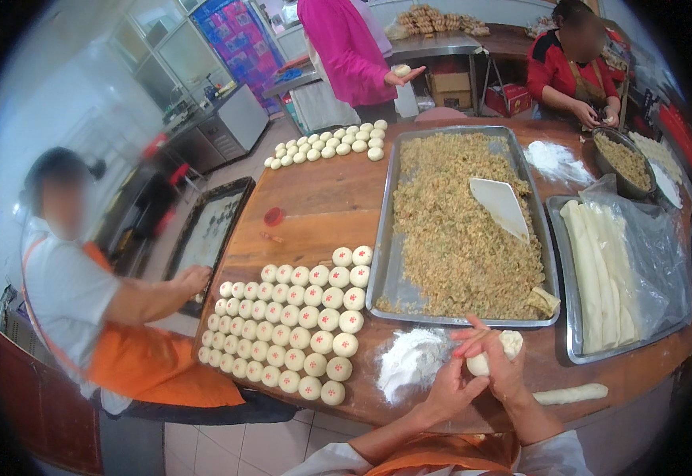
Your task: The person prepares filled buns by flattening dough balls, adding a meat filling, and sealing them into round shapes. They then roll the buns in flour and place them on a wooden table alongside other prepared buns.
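Observation:
Near the table's front edge, a ball of pale dough [478,364] sits between my two hands. My left hand [456,381] cups it from the left, fingers and thumb touching it. My right hand [503,369] is closed around its right side, with a dough end [511,343] poking out at the top. A pile of white flour [411,363] lies to the left of my hands. Beyond them stands a metal tray [375,297] of crumbly filling [465,250] with a white plastic scraper [503,208]. A short dough roll [572,394] rests to the right.
Rows of round buns with red marks [300,315] cover the left front; unmarked buns [328,143] stand behind. At right, a tray [569,351] holds long dough strips under plastic film. One person in orange apron [143,363] works at left, another in red [572,77] far right; a third stands behind.

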Demonstrator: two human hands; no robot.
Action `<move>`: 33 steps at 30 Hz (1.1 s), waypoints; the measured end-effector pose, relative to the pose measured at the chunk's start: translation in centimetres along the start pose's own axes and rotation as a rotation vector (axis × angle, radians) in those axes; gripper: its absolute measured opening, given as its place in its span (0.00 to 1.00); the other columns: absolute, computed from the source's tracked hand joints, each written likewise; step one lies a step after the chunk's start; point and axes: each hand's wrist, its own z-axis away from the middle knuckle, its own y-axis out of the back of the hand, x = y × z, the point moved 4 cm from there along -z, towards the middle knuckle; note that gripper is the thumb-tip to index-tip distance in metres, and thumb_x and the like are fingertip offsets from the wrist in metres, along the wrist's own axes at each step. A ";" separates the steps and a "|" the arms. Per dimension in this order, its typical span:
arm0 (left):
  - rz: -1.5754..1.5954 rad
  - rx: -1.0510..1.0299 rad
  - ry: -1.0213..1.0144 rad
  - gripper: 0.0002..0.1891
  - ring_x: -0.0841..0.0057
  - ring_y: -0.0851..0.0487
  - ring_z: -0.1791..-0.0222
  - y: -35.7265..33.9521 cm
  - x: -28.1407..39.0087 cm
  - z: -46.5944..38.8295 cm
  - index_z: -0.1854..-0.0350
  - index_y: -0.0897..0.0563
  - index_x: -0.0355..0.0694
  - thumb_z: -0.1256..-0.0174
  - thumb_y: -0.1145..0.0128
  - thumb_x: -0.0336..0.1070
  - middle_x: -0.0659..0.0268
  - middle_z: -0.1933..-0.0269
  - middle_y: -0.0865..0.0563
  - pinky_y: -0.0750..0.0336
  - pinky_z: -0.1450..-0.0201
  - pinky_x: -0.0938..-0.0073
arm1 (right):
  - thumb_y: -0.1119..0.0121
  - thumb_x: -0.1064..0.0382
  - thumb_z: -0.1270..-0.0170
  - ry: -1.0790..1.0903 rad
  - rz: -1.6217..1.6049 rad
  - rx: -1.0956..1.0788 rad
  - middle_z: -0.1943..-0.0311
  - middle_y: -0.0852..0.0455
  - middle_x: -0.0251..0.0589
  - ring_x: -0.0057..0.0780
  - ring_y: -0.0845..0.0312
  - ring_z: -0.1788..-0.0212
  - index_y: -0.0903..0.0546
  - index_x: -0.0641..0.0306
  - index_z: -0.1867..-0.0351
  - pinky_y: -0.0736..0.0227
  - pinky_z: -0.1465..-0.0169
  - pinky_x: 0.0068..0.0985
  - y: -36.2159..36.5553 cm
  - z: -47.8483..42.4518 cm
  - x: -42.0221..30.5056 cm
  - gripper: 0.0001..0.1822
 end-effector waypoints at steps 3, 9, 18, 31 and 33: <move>0.081 -0.058 0.043 0.17 0.82 0.26 0.71 1.2 -0.8 0.1 0.58 0.25 0.33 0.38 0.52 0.44 0.66 0.71 0.21 0.30 0.69 0.77 | 0.52 0.64 0.41 -0.132 -0.111 0.196 0.49 0.25 0.50 0.35 0.39 0.38 0.24 0.72 0.56 0.53 0.34 0.37 -1.9 -1.2 -2.1 0.15; -0.001 -0.077 -0.095 0.21 0.75 0.23 0.68 0.4 -1.1 0.0 0.55 0.26 0.34 0.39 0.48 0.49 0.60 0.67 0.20 0.29 0.66 0.74 | 0.55 0.64 0.39 -0.020 -0.025 0.059 0.57 0.19 0.48 0.36 0.34 0.42 0.21 0.69 0.62 0.55 0.34 0.41 -0.9 -0.4 -1.2 0.13; -0.046 -0.255 -0.058 0.26 0.65 0.24 0.52 0.2 -2.0 0.1 0.51 0.27 0.34 0.40 0.50 0.54 0.54 0.55 0.22 0.32 0.49 0.70 | 0.60 0.61 0.37 -0.002 -0.062 0.065 0.65 0.18 0.50 0.40 0.27 0.48 0.21 0.67 0.71 0.57 0.34 0.46 -1.4 -0.2 -1.5 0.16; 0.023 -0.138 -0.134 0.24 0.71 0.20 0.61 -0.1 -0.5 -0.1 0.52 0.26 0.33 0.37 0.54 0.52 0.58 0.62 0.19 0.27 0.60 0.74 | 0.53 0.69 0.43 0.099 0.090 0.033 0.60 0.18 0.44 0.34 0.29 0.46 0.23 0.67 0.61 0.55 0.34 0.44 -0.8 0.3 -1.5 0.11; 0.001 -0.094 -0.292 0.24 0.71 0.20 0.61 -0.1 1.8 -1.0 0.53 0.26 0.33 0.35 0.57 0.52 0.58 0.63 0.19 0.28 0.60 0.73 | 0.53 0.69 0.43 0.111 0.203 0.062 0.59 0.19 0.43 0.33 0.28 0.47 0.24 0.68 0.57 0.54 0.34 0.44 -1.6 -0.8 -2.7 0.13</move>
